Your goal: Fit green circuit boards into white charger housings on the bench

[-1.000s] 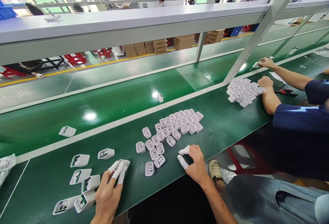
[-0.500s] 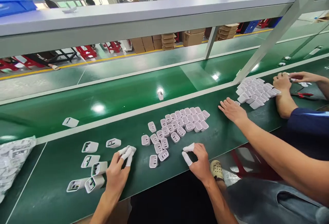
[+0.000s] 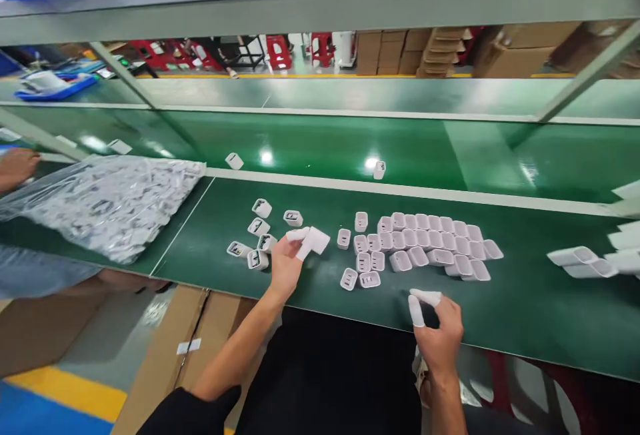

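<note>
My left hand (image 3: 287, 265), with white finger cots on its fingertips, grips a white charger housing (image 3: 321, 240) just above the green bench. Around it on the left stand several housings with circuit boards showing inside, such as one charger shell (image 3: 257, 260). My right hand (image 3: 443, 330) hovers by the bench's front edge, its cotted thumb and forefinger apart with nothing between them. Beyond it, a block of several white charger housings with slots in their ends (image 3: 423, 238) stands in rows; a few looser ones, including a slotted housing (image 3: 349, 279), sit at its left.
A clear plastic bag of white parts (image 3: 115, 202) lies at the left, near another person's hand (image 3: 17, 168). More white housings (image 3: 583, 262) are at the far right. A lone housing (image 3: 379, 169) rests on the green strip behind the ledge (image 3: 320, 184). A shelf beam (image 3: 320, 5) crosses above.
The view has swung left and down, bringing the bag into fuller view and taking the co-worker's arms at right out of it. My left hand now holds the housing with more of it showing.
</note>
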The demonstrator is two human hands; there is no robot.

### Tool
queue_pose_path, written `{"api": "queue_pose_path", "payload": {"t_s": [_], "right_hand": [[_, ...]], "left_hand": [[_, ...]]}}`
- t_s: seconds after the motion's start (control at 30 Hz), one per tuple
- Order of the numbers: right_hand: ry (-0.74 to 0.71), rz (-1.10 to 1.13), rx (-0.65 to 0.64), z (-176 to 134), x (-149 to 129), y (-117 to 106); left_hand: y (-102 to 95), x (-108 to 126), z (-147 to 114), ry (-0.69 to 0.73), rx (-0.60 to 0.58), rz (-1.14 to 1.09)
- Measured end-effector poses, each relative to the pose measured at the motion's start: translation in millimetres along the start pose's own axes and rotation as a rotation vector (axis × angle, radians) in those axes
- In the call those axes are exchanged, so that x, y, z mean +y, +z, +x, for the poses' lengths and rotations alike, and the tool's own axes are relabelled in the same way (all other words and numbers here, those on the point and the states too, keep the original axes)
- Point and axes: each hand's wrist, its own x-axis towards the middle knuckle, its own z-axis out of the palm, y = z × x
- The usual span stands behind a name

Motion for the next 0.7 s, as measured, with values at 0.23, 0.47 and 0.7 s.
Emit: {"api": "queue_pose_path", "payload": {"t_s": [0.23,0.47,0.7], "right_hand": [[0.033,-0.027,-0.020,-2,4,-1],[0.016,-0.063,-0.048,-1,4,-2],[-0.005,-0.081,-0.046,4,-2,-2]], "left_hand": [[32.9,51,-36,-0.520,0.046,-0.909],[36.8,64,-42,-0.680,0.023,-1.017],[35.7,63,-36,-0.717,0.079,-1.046]]}}
